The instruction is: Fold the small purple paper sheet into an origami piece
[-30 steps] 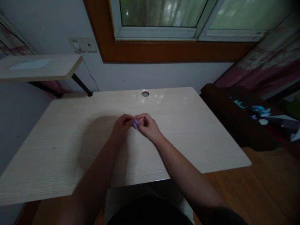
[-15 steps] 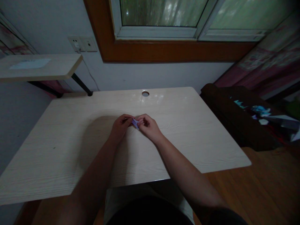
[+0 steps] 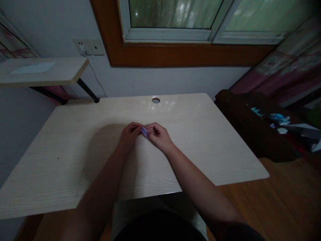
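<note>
A small piece of folded purple paper is held between my two hands, a little above the middle of the pale wooden desk. My left hand pinches its left end between thumb and fingers. On the other side, my right hand is closed on the right end, with thumb and fingertips pressed together. Fingers cover part of the paper, so its full shape is hidden.
A raised shelf with a sheet on it stands at the back left. Near the rear edge is a round cable hole. To the right, a dark brown piece of furniture carries blue and white items. A window is behind.
</note>
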`<state>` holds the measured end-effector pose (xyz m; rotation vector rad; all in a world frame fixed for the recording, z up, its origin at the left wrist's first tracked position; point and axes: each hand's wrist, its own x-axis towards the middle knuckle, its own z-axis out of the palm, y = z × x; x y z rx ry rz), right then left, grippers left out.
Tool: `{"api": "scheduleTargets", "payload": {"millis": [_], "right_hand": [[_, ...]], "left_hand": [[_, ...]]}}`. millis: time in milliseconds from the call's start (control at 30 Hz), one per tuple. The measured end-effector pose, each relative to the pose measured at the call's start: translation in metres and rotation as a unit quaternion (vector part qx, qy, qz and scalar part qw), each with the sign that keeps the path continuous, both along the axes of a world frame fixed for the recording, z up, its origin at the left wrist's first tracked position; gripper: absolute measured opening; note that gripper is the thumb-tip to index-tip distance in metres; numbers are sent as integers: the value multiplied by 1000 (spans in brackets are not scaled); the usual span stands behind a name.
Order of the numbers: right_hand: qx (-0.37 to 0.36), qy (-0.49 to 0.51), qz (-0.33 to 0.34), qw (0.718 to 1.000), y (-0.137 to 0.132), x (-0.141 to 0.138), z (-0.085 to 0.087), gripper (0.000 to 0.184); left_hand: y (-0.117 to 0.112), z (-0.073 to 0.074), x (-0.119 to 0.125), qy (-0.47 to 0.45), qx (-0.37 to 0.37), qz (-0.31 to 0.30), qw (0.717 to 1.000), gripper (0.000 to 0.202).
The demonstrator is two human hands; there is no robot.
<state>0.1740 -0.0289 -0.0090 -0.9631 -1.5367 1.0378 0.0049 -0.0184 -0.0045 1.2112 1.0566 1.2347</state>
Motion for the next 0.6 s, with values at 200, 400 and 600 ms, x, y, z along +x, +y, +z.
{"api": "scheduleTargets", "payload": {"millis": [200, 400, 600], "right_hand": [[13, -14, -10, 1000, -1, 0, 3, 18], [13, -17, -19, 1000, -2, 0, 4, 17], [23, -22, -11, 999, -2, 0, 2, 16]], "left_hand": [[0, -3, 1, -11, 8, -14, 1000, 18], [-2, 2, 1, 31, 36, -8, 999, 22], [-1, 2, 0, 97, 66, 1, 993, 22]]}}
